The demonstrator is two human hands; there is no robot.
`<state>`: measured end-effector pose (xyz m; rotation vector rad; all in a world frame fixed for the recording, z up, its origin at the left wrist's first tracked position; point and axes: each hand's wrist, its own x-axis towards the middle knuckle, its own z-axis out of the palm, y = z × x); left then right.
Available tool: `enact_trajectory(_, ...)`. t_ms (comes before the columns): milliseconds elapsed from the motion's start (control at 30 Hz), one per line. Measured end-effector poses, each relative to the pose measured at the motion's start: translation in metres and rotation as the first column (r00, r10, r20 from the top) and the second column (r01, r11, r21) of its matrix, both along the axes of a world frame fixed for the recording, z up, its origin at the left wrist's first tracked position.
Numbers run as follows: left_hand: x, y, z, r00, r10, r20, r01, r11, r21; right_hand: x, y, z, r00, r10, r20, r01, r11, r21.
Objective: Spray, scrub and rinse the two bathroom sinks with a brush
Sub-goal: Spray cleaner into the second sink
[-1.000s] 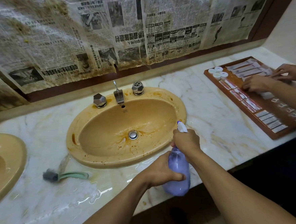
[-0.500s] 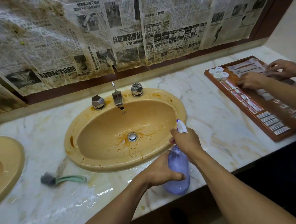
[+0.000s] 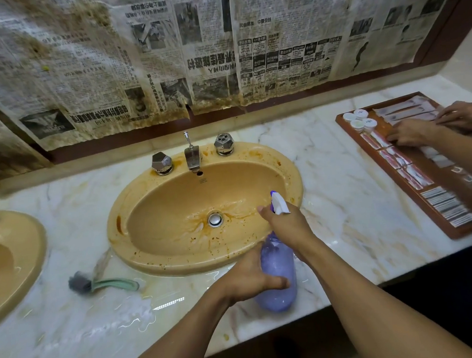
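Head-camera view of a marble countertop [image 3: 342,199] with a stained yellow sink [image 3: 255,152] at its centre. A second sink [image 3: 13,250] showed at the left edge. The person's left hand [image 3: 247,281] was wrapped round the body of a purple spray bottle [image 3: 277,273], thumb lying across its front. The right hand [image 3: 288,225] was curled round the bottle's neck, just under the white nozzle. The bottle was held at the sink's near right rim, nozzle pointing into the basin.

Compared with a second earlier, the nozzle had edged a little leftward, further over the basin. One right finger had also stretched forward, where before the fingers sat bunched. Whether it was pressing the trigger could not be told, and no mist was visible. Brown streaks round the drain [image 3: 214,219] looked unchanged, so spraying of this sink seemed only just starting.

A green-handled brush [image 3: 105,284] lay untouched on the wet counter, left of the sink. At far right, another person's hands [image 3: 410,136] had shifted slightly over packets on a brown tray [image 3: 419,198].
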<state>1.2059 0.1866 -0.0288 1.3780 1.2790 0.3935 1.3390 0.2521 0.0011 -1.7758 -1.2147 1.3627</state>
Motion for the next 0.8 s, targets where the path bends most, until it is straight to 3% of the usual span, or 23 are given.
enact_trajectory(200,-0.004,0.002,0.001,0.999,0.046,-0.001,-0.046,0.998,-0.035,-0.013,0.008,0.0,0.993,-0.111,0.046,0.113,0.993,-0.044)
enact_trajectory(467,-0.01,0.002,0.0,0.995,0.101,0.005,-0.1,0.993,-0.06,-0.019,0.013,0.0,0.999,0.041,-0.002,-0.041,0.999,-0.011)
enact_trajectory(633,-0.007,-0.005,0.0,0.991,0.129,0.044,-0.126,0.99,-0.069,-0.023,0.014,-0.001,0.998,0.006,0.058,-0.004,0.999,-0.04)
enact_trajectory(800,-0.007,-0.011,-0.003,0.981,0.173,0.086,-0.165,0.982,-0.088,-0.027,0.017,-0.002,0.977,0.202,0.062,-0.202,0.979,-0.008)
